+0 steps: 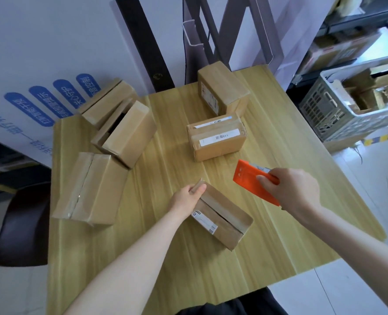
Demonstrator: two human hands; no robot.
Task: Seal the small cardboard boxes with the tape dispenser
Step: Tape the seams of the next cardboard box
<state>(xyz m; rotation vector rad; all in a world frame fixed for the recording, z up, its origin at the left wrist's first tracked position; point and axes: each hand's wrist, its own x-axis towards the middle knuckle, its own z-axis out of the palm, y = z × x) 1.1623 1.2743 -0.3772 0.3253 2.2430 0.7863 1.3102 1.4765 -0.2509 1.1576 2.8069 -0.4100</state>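
1. Work surface: a light wood-grain table (pixel 165 246) carries six small cardboard boxes.
2. Left hand (pixel 186 198): closed around the far-left corner of the near box (pixel 222 221), thumb on top and fingers wrapped over the end. The box lies flat on the table, angled diagonally, with a white label (pixel 205 220) on its top face and a dark seam along its length where the flaps meet.
3. Right hand (pixel 291 189): closed on the orange tape dispenser (pixel 247 176). The thumb presses the dispenser's upper face; the remaining fingers are hidden beneath it.
4. Dispenser position: held above the table, to the right of and slightly beyond the near box, not touching it. Its flat orange end points towards the centre of the table. Contact with the table cannot be determined.
5. Labelled box (pixel 218 139): lies just beyond the dispenser, near the table centre, with two white label strips on top.
6. Upright box (pixel 222 92): stands at the far edge, behind the labelled box.
7. Left group: the taped box (pixel 90 189) lies at the left edge; the open box (pixel 124 133) rests beyond it, touching it; the far-left box (pixel 106 103) lies at the far-left corner against the open box.
8. Surroundings: a grey plastic crate (pixel 329 110) sits off the table to the right.
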